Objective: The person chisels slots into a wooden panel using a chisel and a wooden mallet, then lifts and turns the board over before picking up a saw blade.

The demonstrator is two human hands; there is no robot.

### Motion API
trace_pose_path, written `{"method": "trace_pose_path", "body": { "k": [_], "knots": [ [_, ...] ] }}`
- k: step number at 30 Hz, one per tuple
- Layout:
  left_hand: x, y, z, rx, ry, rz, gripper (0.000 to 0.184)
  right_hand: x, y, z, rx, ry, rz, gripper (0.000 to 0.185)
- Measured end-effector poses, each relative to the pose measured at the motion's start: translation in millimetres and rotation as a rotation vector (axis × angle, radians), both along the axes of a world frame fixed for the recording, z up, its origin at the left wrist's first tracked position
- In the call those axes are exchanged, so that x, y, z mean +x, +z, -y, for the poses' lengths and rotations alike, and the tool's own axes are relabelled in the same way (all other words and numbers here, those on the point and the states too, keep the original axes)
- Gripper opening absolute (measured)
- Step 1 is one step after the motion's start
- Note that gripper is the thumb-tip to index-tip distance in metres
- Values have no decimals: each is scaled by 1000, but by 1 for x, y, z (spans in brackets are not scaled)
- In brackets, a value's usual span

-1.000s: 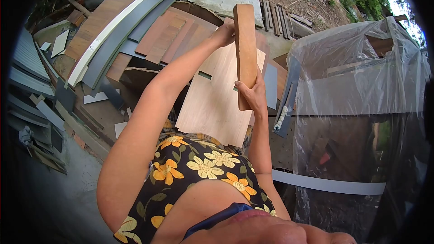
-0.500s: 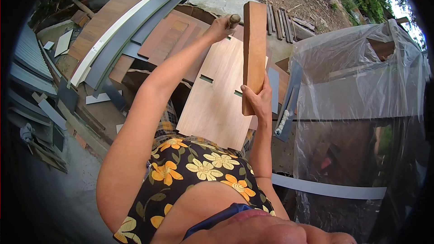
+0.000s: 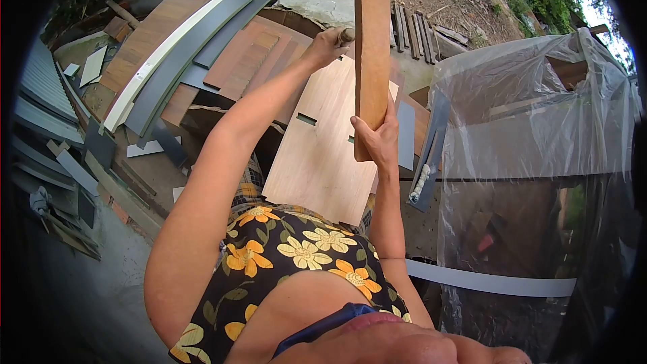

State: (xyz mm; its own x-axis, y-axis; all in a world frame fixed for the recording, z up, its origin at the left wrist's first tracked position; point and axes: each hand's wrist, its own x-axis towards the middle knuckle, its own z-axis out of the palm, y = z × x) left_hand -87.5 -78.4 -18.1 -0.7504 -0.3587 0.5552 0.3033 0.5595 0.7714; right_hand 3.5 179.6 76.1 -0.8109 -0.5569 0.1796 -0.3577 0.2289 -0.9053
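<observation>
My left hand (image 3: 325,47) is closed round a chisel handle (image 3: 347,35) with a rounded end, at the far end of a pale wooden board (image 3: 317,155); its blade is hidden. The board lies over my lap and has dark rectangular slots, one of them (image 3: 306,119) near its left edge. In my right hand (image 3: 379,136) is a long, thick brown wooden block (image 3: 373,61), gripped by its lower end. This block is held up above the board's right side, its upper end beside the chisel handle. Whether it touches the handle I cannot tell.
Reddish-brown boards (image 3: 253,61), grey planks (image 3: 192,61) and a long white strip (image 3: 158,61) lie at the left. Clear plastic sheeting (image 3: 512,128) drapes a structure at the right. A pale slab (image 3: 323,3) lies beyond, and narrow dark slats (image 3: 414,34) rest on the ground.
My right hand has moved the wooden block slightly left and farther up, closer to the chisel handle. My left hand has shifted only a little and keeps its grip.
</observation>
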Motion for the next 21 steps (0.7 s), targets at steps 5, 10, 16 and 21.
{"method": "trace_pose_path", "body": {
  "k": [5, 10, 16, 21],
  "knots": [
    [-7, -7, -2, -2, -6, -134, 20, 0, -6, 1, 139, 5, 91, 82],
    [-3, -1, 0, -80, -4, -56, 23, 8, -10, -6, 148, -3, 92, 82],
    [5, 15, 1, 55, 4, 40, 27, 3, -31, -18, 47, -1, 16, 82],
    [11, 36, 1, 126, -29, 148, 40, 5, -11, -22, 45, -5, 9, 81]
  ]
}}
